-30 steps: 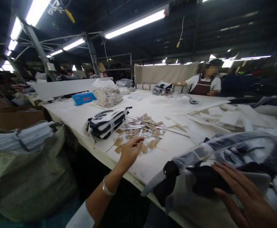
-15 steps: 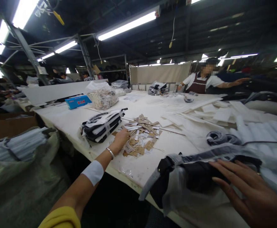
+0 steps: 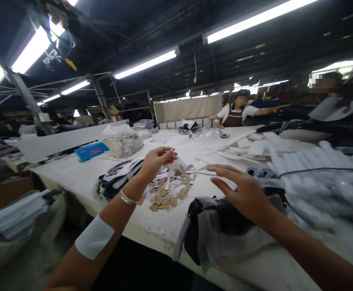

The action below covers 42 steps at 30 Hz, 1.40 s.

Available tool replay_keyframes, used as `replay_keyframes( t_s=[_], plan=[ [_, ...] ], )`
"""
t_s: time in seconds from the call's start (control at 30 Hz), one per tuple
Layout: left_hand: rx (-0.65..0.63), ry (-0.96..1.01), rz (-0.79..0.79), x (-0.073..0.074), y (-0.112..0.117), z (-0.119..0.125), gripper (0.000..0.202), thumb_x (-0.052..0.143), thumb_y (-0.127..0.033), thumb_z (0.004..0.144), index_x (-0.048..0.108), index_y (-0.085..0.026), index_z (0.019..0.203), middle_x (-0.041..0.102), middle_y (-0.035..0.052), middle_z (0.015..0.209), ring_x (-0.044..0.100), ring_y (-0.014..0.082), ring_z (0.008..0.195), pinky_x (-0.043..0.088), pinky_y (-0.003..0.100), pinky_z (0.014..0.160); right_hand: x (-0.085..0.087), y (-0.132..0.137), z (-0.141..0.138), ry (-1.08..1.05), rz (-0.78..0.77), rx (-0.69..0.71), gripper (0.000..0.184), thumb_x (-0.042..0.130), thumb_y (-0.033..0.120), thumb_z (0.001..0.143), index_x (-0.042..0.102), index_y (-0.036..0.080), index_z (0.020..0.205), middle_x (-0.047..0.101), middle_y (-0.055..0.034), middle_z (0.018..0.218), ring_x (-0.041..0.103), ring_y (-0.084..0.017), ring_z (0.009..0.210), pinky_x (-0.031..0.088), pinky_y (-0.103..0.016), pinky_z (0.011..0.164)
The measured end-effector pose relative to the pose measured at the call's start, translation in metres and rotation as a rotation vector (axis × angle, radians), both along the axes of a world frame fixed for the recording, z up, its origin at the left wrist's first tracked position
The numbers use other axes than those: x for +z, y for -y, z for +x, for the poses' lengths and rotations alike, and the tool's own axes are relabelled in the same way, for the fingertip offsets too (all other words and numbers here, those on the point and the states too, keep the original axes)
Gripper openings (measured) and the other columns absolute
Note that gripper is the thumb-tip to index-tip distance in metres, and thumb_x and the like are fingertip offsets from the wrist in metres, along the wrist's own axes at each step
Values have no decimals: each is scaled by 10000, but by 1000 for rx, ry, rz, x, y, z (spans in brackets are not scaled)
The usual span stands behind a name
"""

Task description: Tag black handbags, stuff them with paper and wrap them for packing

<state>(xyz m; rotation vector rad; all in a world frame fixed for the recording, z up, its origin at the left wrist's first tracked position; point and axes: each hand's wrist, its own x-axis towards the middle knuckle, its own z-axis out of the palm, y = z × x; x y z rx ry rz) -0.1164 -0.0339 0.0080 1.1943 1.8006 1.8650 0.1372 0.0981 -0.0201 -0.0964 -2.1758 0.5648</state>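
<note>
The left hand [image 3: 158, 162], at frame centre, pinched a thin string [image 3: 173, 152], a pale, blurred piece [image 3: 178, 167] below it, above a heap of flat cardboard tags [image 3: 164, 199]. The right hand [image 3: 245, 194], right of centre, was empty, fingers spread, above a black bag [image 3: 229, 218] in filmy wrap [image 3: 240, 245].

So the table [image 3: 176, 220] was a big pale one, and pretty loaded. Loose heap of brown and white tags [image 3: 164, 200] around the middle, with a strapped black-and-white bundle [image 3: 111, 184] just left of it. Behind that sat a blue box [image 3: 91, 152] and a stuffed clear bag [image 3: 123, 143] right beside it. White sheets [image 3: 257, 147] were spread messily over on the right. Up front, a dark bag in cloudy wrapping [image 3: 215, 218] hung partly over the near edge. Another dark bundle [image 3: 188, 126] sat way at the back.
</note>
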Motion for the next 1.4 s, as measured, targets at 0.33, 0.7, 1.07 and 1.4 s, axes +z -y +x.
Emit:
replay_keyframes(
  t_s=[0.33, 0.7, 1.07, 1.4],
  plan=[
    [-244, 96, 69, 33, -9, 98, 364, 811, -443, 746, 693, -152, 930, 736, 94, 938, 698, 209, 894, 553, 299, 726, 1, 3, -26, 22, -785, 313, 363, 776, 458, 742, 694, 168, 943, 734, -54, 901, 676, -203, 878, 528, -348, 848],
    [-246, 121, 80, 51, -9, 132, 209, 780, -334, 759, 687, -160, 826, 655, 27, 893, 570, 66, 686, 322, 122, 458, 16, 6, 10, -109, -1139, 456, 365, 785, 528, 731, 689, 186, 815, 685, -8, 797, 598, -143, 739, 496, -275, 747],
    [-395, 225, 74, 62, -9, 154, 218, 759, -302, 765, 647, -144, 864, 676, 23, 804, 512, 32, 519, 327, 132, 455, 7, 9, 22, -138, -1152, 412, 473, 770, 621, 709, 614, 181, 787, 591, 31, 645, 481, -85, 504, 372, -230, 492],
    [-461, 350, 270, 69, -15, 163, 146, 721, -210, 760, 625, -160, 858, 620, -20, 747, 557, 43, 591, 469, 126, 574, 2, 14, 39, -76, -948, 300, 462, 730, 619, 750, 621, 175, 814, 596, 20, 684, 530, -124, 629, 411, -252, 606]
  ],
)
